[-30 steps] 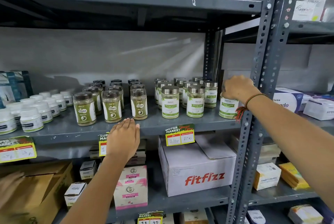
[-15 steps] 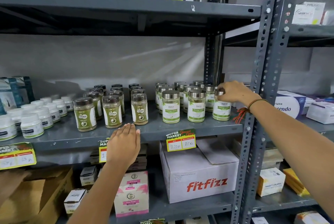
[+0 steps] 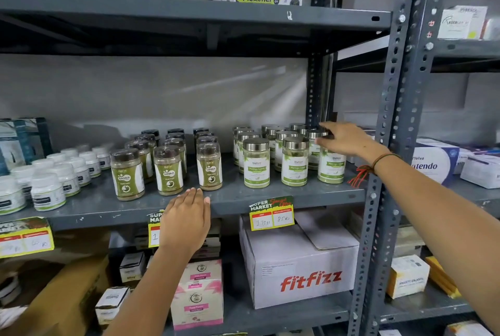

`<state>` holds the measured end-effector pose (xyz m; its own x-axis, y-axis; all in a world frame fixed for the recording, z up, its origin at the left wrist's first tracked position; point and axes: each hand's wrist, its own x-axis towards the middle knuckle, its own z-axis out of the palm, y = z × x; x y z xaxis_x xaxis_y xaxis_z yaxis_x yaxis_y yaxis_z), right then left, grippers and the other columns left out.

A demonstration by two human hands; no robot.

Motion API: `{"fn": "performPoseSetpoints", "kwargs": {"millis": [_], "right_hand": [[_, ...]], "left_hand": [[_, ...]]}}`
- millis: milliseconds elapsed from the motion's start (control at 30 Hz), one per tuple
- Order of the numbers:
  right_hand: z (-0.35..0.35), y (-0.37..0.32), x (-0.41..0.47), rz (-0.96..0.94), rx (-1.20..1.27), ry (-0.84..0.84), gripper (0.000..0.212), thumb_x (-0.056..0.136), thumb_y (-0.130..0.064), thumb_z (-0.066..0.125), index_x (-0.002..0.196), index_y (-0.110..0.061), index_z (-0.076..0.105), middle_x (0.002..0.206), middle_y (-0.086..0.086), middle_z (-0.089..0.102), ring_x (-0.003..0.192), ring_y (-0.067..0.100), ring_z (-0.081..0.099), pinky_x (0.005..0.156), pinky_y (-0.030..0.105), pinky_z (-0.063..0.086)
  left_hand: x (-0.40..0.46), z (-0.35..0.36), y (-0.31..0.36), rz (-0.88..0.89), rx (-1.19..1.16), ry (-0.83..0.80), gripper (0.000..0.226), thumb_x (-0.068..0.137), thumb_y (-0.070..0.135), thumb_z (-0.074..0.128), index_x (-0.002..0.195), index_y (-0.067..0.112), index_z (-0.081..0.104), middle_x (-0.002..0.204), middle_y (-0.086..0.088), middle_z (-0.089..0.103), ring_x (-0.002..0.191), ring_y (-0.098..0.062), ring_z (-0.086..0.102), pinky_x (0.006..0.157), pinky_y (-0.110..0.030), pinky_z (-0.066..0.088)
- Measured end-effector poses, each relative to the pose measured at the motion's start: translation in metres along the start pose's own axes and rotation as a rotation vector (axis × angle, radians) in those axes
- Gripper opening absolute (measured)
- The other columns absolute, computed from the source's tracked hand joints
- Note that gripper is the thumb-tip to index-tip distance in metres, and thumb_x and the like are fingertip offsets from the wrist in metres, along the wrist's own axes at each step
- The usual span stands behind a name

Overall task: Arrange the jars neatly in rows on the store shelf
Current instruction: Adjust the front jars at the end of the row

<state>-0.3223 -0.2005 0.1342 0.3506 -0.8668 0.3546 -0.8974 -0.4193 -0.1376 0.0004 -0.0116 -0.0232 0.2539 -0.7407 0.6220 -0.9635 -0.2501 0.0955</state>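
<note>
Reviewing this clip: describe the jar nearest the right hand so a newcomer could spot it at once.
Find the grey metal shelf at chest height carrying three groups of jars. In the right-hand group, the silver-lidded Moringa Leaves jars, take the front row's rightmost jar. Unlike its row mates, its lid is hidden behind the right hand, which reaches over it with fingers spread.

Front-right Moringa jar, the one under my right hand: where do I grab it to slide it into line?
Take the front-right Moringa jar by its labelled body just below the lid, with the right hand coming from the open right side. It stands upright, a neighbour jar sits close on its left, and more jars crowd behind, so the right and front are probably the only free faces.
</note>
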Motion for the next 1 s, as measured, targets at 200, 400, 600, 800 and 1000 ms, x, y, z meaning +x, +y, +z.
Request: {"fn": "performPoseSetpoints", "kwargs": {"millis": [200,400,600,800,1000], "right_hand": [[0.009,-0.049,-0.003,-0.204,-0.023,0.064,0.079,0.088,-0.070,0.045,0.148,-0.018,0.044,0.150,0.008,0.049,0.135,0.030,0.048,0.118,0.057,0.018],[0.021,-0.053,0.006,-0.236,-0.046,0.015,0.080,0.079,-0.073,0.056,0.138,-0.020,0.056,0.127,0.007,0.067,0.118,0.028,0.060,0.112,0.052,0.034],[0.022,-0.053,0.007,-0.247,0.030,0.023,0.067,0.083,-0.058,0.065,0.134,-0.014,0.059,0.122,0.009,0.068,0.113,0.028,0.061,0.105,0.044,0.042],[0.022,-0.050,0.011,-0.239,-0.031,0.007,0.075,0.083,-0.064,0.060,0.144,-0.021,0.049,0.138,0.007,0.060,0.127,0.027,0.054,0.115,0.050,0.030],[0.019,-0.090,0.005,-0.297,-0.010,0.315,0.081,0.086,-0.073,0.042,0.146,-0.019,0.045,0.143,0.008,0.056,0.130,0.027,0.054,0.119,0.056,0.019]], "left_hand": [[0.000,0.000,0.000,0.010,0.007,0.001,0.056,0.094,0.036,0.025,0.115,0.001,0.063,0.115,-0.017,0.066,0.108,-0.029,0.061,0.094,-0.044,0.046],[0.000,0.000,-0.001,0.012,0.010,0.002,0.057,0.094,0.038,0.024,0.115,0.002,0.063,0.115,-0.016,0.067,0.109,-0.027,0.061,0.094,-0.043,0.046],[0.001,0.002,-0.003,0.011,0.008,0.002,0.057,0.095,0.038,0.023,0.117,0.004,0.062,0.118,-0.014,0.066,0.111,-0.026,0.059,0.097,-0.042,0.044],[0.001,0.003,-0.003,0.004,0.006,0.006,0.057,0.095,0.039,0.022,0.118,0.004,0.062,0.118,-0.014,0.066,0.111,-0.026,0.059,0.097,-0.042,0.044],[0.000,0.002,-0.002,0.006,0.007,0.017,0.054,0.095,0.037,0.025,0.117,0.004,0.063,0.116,-0.013,0.066,0.110,-0.026,0.060,0.095,-0.042,0.046]]}}
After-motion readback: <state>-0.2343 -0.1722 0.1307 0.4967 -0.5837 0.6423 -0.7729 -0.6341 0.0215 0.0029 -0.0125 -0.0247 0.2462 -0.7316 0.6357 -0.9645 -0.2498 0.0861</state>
